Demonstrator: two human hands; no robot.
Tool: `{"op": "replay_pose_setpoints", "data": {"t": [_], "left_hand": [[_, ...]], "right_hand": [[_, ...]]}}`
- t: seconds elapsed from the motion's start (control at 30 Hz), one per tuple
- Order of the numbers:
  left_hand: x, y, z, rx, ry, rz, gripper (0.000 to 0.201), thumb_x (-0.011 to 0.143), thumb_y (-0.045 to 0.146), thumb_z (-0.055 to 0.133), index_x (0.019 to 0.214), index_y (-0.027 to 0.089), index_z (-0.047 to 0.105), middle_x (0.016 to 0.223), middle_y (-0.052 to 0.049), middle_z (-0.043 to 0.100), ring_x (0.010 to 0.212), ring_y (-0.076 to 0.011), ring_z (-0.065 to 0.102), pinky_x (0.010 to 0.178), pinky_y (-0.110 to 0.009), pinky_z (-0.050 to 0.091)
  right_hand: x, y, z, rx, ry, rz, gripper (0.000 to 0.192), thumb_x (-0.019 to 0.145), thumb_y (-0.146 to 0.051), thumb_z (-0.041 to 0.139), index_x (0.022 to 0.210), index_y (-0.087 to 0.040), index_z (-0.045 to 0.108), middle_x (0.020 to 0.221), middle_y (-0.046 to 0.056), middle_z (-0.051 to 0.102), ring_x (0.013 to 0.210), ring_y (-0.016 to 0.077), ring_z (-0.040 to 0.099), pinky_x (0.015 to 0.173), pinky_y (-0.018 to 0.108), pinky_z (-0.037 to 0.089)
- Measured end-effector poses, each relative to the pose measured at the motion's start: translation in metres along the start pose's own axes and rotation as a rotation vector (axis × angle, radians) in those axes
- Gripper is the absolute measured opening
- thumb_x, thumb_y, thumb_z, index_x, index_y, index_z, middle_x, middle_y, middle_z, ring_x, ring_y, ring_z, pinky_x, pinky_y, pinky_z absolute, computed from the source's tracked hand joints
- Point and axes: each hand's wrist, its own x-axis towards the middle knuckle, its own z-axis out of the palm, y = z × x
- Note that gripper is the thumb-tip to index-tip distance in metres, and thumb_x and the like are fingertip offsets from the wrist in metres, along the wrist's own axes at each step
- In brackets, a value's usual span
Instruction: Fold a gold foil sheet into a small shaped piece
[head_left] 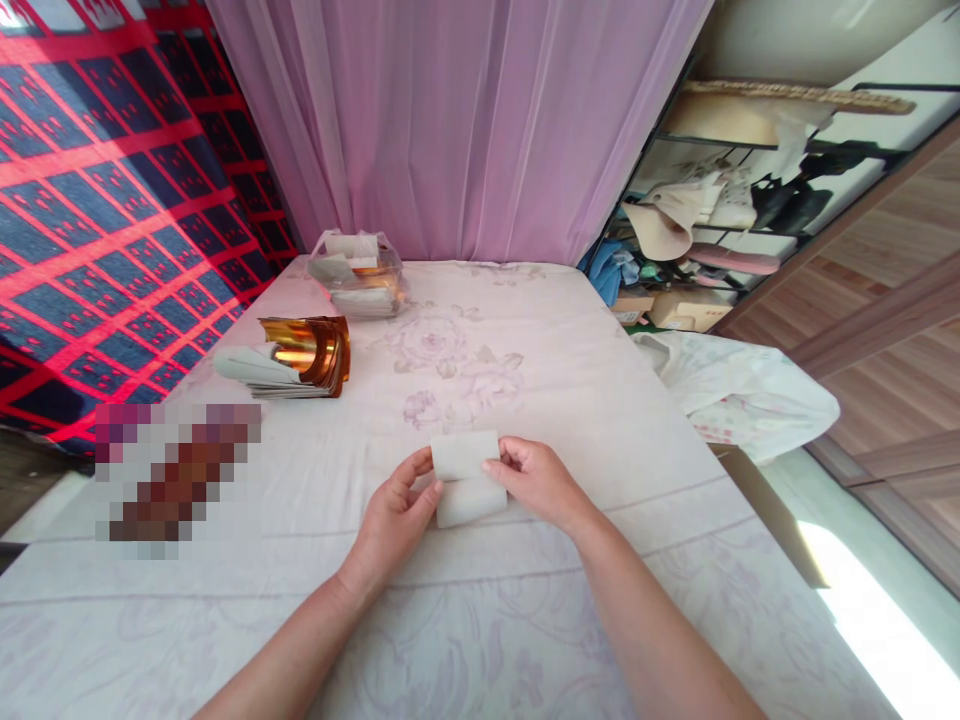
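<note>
Near the front of the table, a white piece of paper or thin card (465, 456) is pinched between my two hands. It looks bent or folded, with an upper panel standing over a lower flap; whether this is one sheet or two, I cannot tell. My left hand (397, 512) grips its left edge, thumb in front and fingers curled behind. On the right edge, my right hand (538, 482) does the same. Farther left lies a curved stack of sheets (315, 360), shiny gold on one face and white on the other.
A clear plastic bag (364, 275) of similar white and gold sheets stands at the back left. The flowered tablecloth (570, 370) covers the table. A blurred-out patch (184, 475) lies left. Shelves with a cap (664, 220) and a white bag (750, 390) are on the right.
</note>
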Motion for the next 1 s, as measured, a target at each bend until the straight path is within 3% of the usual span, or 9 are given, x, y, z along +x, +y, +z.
{"op": "replay_pose_setpoints", "data": {"t": [0.13, 0.23, 0.3, 0.37, 0.5, 0.67, 0.77, 0.87, 1.0], "left_hand": [[-0.004, -0.003, -0.005, 0.329, 0.079, 0.115, 0.052, 0.088, 0.032, 0.053, 0.138, 0.024, 0.044, 0.121, -0.009, 0.065, 0.060, -0.0096, 0.063, 0.063, -0.028, 0.054], [-0.002, -0.005, -0.007, 0.521, 0.081, 0.386, 0.036, 0.092, 0.026, 0.049, 0.127, 0.024, 0.055, 0.128, -0.010, 0.061, 0.085, -0.0156, 0.069, 0.079, -0.034, 0.055], [0.001, -0.007, -0.008, 0.671, 0.003, 0.556, 0.030, 0.095, 0.023, 0.045, 0.120, 0.024, 0.060, 0.123, -0.008, 0.065, 0.108, -0.0217, 0.064, 0.095, -0.043, 0.050], [0.003, -0.010, -0.008, 0.805, -0.091, 0.642, 0.031, 0.096, 0.020, 0.042, 0.120, 0.024, 0.062, 0.124, -0.006, 0.066, 0.124, -0.0256, 0.055, 0.106, -0.052, 0.039], [0.004, -0.014, -0.005, 0.945, -0.200, 0.605, 0.036, 0.096, 0.021, 0.042, 0.129, 0.022, 0.057, 0.134, -0.006, 0.062, 0.133, -0.0270, 0.047, 0.114, -0.057, 0.026], [0.003, -0.014, -0.003, 0.981, -0.210, 0.562, 0.035, 0.095, 0.024, 0.045, 0.127, 0.022, 0.060, 0.139, -0.008, 0.057, 0.135, -0.0269, 0.043, 0.116, -0.057, 0.022], [0.003, -0.012, -0.003, 0.985, -0.217, 0.542, 0.035, 0.094, 0.026, 0.048, 0.127, 0.022, 0.059, 0.141, -0.008, 0.055, 0.136, -0.0285, 0.042, 0.114, -0.059, 0.024], [0.003, -0.011, -0.003, 0.989, -0.221, 0.523, 0.035, 0.093, 0.028, 0.051, 0.127, 0.022, 0.058, 0.141, -0.008, 0.055, 0.135, -0.0302, 0.043, 0.113, -0.061, 0.025], [0.002, -0.009, -0.003, 0.988, -0.220, 0.527, 0.035, 0.093, 0.030, 0.053, 0.127, 0.022, 0.058, 0.141, -0.007, 0.055, 0.135, -0.0313, 0.043, 0.113, -0.061, 0.025]], "right_hand": [[0.005, 0.006, 0.001, -0.312, 0.102, 0.000, 0.030, 0.081, -0.033, 0.055, 0.057, -0.021, 0.040, 0.052, -0.007, 0.042, 0.050, 0.0095, 0.039, 0.050, 0.023, 0.023], [0.009, 0.011, 0.004, -0.443, 0.160, -0.046, 0.030, 0.083, -0.032, 0.055, 0.059, -0.021, 0.042, 0.054, -0.005, 0.046, 0.052, 0.0101, 0.041, 0.052, 0.023, 0.023], [0.011, 0.015, 0.007, -0.502, 0.186, -0.085, 0.028, 0.085, -0.032, 0.054, 0.061, -0.021, 0.044, 0.059, -0.004, 0.051, 0.056, 0.0108, 0.045, 0.054, 0.023, 0.025], [0.013, 0.017, 0.009, -0.558, 0.208, -0.117, 0.026, 0.086, -0.031, 0.055, 0.063, -0.021, 0.046, 0.065, -0.003, 0.055, 0.060, 0.0115, 0.048, 0.057, 0.023, 0.026], [0.015, 0.021, 0.012, -0.627, 0.244, -0.139, 0.024, 0.087, -0.029, 0.056, 0.065, -0.021, 0.049, 0.071, -0.001, 0.060, 0.065, 0.0124, 0.052, 0.059, 0.024, 0.029], [0.016, 0.021, 0.015, -0.601, 0.270, -0.101, 0.018, 0.086, -0.029, 0.056, 0.070, -0.022, 0.054, 0.072, -0.002, 0.062, 0.065, 0.0133, 0.054, 0.059, 0.025, 0.030], [0.017, 0.021, 0.014, -0.525, 0.275, -0.055, 0.007, 0.085, -0.029, 0.058, 0.089, -0.023, 0.059, 0.072, -0.003, 0.065, 0.066, 0.0145, 0.057, 0.060, 0.025, 0.033], [0.016, 0.025, 0.011, -0.447, 0.287, -0.043, 0.020, 0.085, -0.026, 0.057, 0.105, -0.023, 0.056, 0.076, -0.003, 0.068, 0.069, 0.0154, 0.061, 0.063, 0.025, 0.038], [0.011, 0.035, 0.002, -0.399, 0.254, -0.153, 0.014, 0.084, -0.016, 0.052, 0.095, -0.022, 0.058, 0.086, 0.001, 0.068, 0.076, 0.0153, 0.063, 0.070, 0.026, 0.044]]}}
